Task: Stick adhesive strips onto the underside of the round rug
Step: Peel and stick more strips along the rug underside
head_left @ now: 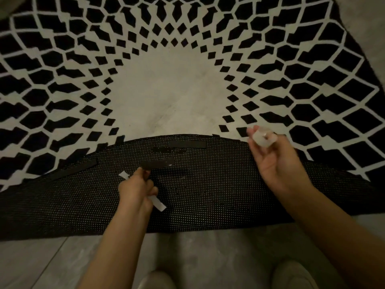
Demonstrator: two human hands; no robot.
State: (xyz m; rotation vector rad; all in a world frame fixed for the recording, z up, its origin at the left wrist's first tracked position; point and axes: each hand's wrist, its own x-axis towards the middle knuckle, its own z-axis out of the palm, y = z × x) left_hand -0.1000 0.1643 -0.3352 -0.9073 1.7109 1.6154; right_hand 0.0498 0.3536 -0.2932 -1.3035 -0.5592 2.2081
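Folded-back round rug [208, 195], dotted underside up, two strips [187, 144] already stuck; my left hand [136, 190] grips a black adhesive strip [158, 163] plus white liner [158, 204] — thin, floppy, best held by one end; my right hand [277, 161] pinches crumpled backing [263, 138].

- Floor [41, 259]: grey tiles or planks with faint marbling; one joint line runs diagonally at the lower left corner.
- More grey floor shows at the upper right corner.
- Lighting: dim and warm; no windows, walls or furniture in view.
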